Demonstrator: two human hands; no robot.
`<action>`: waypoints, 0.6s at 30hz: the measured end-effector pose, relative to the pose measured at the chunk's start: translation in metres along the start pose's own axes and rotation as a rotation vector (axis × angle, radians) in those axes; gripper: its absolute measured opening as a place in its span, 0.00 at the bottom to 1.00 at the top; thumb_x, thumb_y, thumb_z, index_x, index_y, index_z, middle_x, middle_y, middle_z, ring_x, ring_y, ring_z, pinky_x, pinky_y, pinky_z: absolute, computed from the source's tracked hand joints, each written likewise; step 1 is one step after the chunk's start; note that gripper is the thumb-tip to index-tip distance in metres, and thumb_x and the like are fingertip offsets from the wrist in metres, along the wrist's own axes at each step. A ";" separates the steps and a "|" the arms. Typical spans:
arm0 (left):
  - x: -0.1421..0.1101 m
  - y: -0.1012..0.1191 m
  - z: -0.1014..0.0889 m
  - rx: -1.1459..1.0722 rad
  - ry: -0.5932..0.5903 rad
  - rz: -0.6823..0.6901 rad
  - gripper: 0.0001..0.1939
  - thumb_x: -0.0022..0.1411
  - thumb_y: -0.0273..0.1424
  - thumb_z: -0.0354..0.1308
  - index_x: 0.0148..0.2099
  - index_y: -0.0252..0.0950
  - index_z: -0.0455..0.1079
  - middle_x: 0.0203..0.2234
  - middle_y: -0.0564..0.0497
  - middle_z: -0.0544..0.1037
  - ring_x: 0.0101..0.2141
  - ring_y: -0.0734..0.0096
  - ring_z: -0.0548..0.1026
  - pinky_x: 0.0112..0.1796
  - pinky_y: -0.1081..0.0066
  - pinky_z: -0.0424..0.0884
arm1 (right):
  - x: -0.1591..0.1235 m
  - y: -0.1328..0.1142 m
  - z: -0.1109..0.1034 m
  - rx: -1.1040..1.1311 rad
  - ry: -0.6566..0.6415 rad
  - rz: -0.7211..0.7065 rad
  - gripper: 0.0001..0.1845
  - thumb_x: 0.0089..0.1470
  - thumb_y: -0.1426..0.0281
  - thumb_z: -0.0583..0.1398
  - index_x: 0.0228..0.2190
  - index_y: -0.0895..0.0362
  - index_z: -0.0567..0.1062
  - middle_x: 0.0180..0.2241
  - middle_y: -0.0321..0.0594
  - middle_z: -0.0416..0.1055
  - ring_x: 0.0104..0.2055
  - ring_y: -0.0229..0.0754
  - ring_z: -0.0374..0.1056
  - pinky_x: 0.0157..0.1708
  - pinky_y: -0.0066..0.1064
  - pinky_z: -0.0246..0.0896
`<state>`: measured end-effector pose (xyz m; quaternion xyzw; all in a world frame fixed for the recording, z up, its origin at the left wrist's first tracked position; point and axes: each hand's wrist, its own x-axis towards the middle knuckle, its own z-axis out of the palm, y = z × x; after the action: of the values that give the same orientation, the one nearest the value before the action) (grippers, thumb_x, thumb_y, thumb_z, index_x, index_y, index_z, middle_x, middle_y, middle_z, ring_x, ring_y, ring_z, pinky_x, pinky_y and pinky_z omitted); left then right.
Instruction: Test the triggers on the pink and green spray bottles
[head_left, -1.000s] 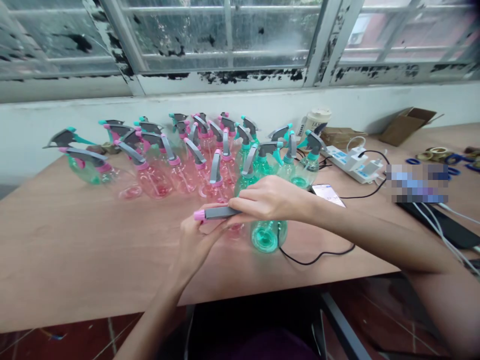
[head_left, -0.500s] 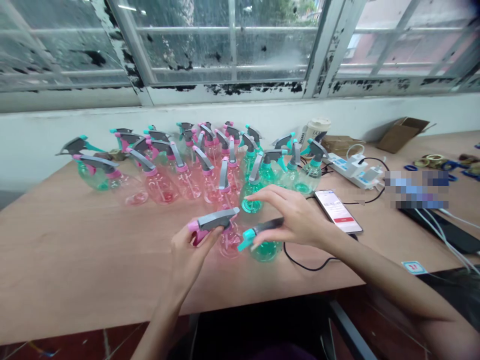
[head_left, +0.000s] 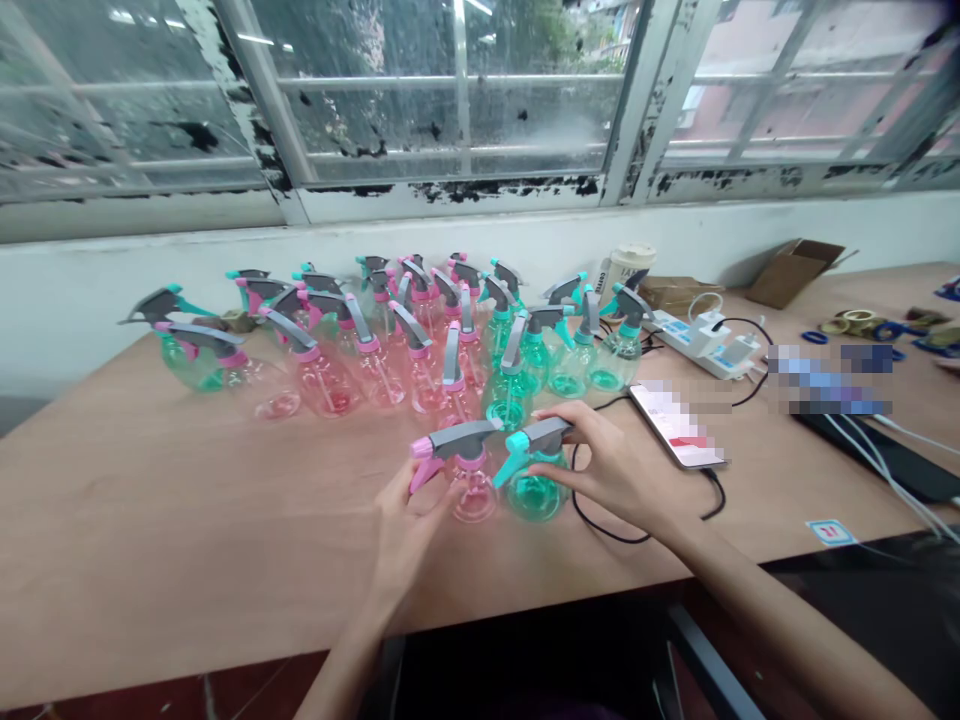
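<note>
A pink spray bottle (head_left: 474, 500) with a grey and pink trigger head stands upright near the front of the table. My left hand (head_left: 409, 515) is closed about it from the left, its thumb at the bottle's side below the trigger; some fingers are hidden. Right beside it stands a green spray bottle (head_left: 534, 495) with a grey and turquoise head. From the right, my right hand (head_left: 611, 465) has fingers and thumb around its head and neck. Both nozzles point left. Behind them are several more pink spray bottles (head_left: 326, 385) and green spray bottles (head_left: 510, 395).
To the right lies a phone (head_left: 675, 425) with a black cable (head_left: 622, 538) near it. Farther back are a power strip (head_left: 709, 345), a paper cup (head_left: 628, 270), a cardboard box (head_left: 795, 272) and tape rolls (head_left: 851, 322). The wooden table (head_left: 187, 540) ends at the wall under the windows.
My right hand has left the pink bottle's head and moved down right onto the green bottle. The pink head has swung more upright, with my left hand still at it.
</note>
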<state>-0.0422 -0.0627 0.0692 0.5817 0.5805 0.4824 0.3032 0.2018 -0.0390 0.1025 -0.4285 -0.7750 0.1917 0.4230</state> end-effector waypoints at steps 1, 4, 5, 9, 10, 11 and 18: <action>-0.001 0.000 0.000 0.007 0.010 0.005 0.17 0.54 0.41 0.66 0.43 0.38 0.73 0.37 0.50 0.80 0.41 0.56 0.78 0.43 0.60 0.72 | 0.002 -0.001 0.003 -0.013 0.021 -0.008 0.23 0.53 0.58 0.64 0.48 0.51 0.68 0.45 0.43 0.71 0.44 0.47 0.72 0.42 0.41 0.74; -0.003 0.001 -0.002 0.020 0.042 0.040 0.18 0.55 0.41 0.65 0.44 0.38 0.72 0.37 0.50 0.79 0.40 0.57 0.78 0.43 0.60 0.72 | 0.005 0.002 0.009 -0.021 0.090 0.016 0.23 0.54 0.57 0.63 0.49 0.51 0.68 0.47 0.44 0.69 0.44 0.47 0.72 0.43 0.41 0.74; -0.003 0.002 -0.004 0.022 0.041 0.064 0.18 0.55 0.41 0.65 0.45 0.39 0.72 0.39 0.49 0.79 0.41 0.57 0.77 0.43 0.60 0.72 | 0.005 0.004 0.010 -0.018 0.105 0.036 0.23 0.55 0.57 0.63 0.50 0.51 0.68 0.47 0.45 0.68 0.44 0.47 0.72 0.43 0.41 0.74; -0.005 0.002 -0.011 -0.024 -0.103 0.198 0.27 0.56 0.42 0.64 0.57 0.43 0.67 0.52 0.46 0.73 0.54 0.53 0.71 0.54 0.55 0.65 | 0.000 0.013 0.015 0.105 0.128 0.130 0.38 0.49 0.54 0.66 0.58 0.48 0.60 0.54 0.47 0.65 0.46 0.49 0.72 0.47 0.47 0.71; -0.005 0.002 -0.013 -0.070 -0.164 0.208 0.30 0.56 0.43 0.63 0.60 0.43 0.64 0.55 0.45 0.71 0.57 0.52 0.67 0.57 0.53 0.62 | -0.001 0.015 0.017 0.162 0.131 0.163 0.45 0.47 0.54 0.67 0.61 0.48 0.54 0.55 0.48 0.64 0.48 0.50 0.71 0.50 0.49 0.69; -0.004 0.002 -0.014 -0.124 -0.219 0.200 0.32 0.58 0.45 0.61 0.62 0.44 0.62 0.57 0.45 0.69 0.60 0.50 0.64 0.59 0.52 0.59 | -0.003 0.015 0.018 0.221 0.132 0.202 0.52 0.44 0.53 0.69 0.63 0.47 0.49 0.57 0.49 0.63 0.50 0.51 0.70 0.52 0.51 0.67; 0.005 0.006 -0.023 -0.238 -0.408 0.098 0.26 0.62 0.45 0.53 0.60 0.43 0.67 0.55 0.47 0.73 0.59 0.47 0.64 0.60 0.50 0.56 | -0.001 0.009 0.036 0.472 0.158 0.357 0.64 0.41 0.51 0.69 0.66 0.48 0.38 0.63 0.52 0.57 0.63 0.53 0.57 0.61 0.51 0.54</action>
<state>-0.0612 -0.0635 0.0841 0.6548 0.4172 0.4343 0.4567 0.1775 -0.0322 0.0756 -0.4613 -0.5863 0.4036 0.5296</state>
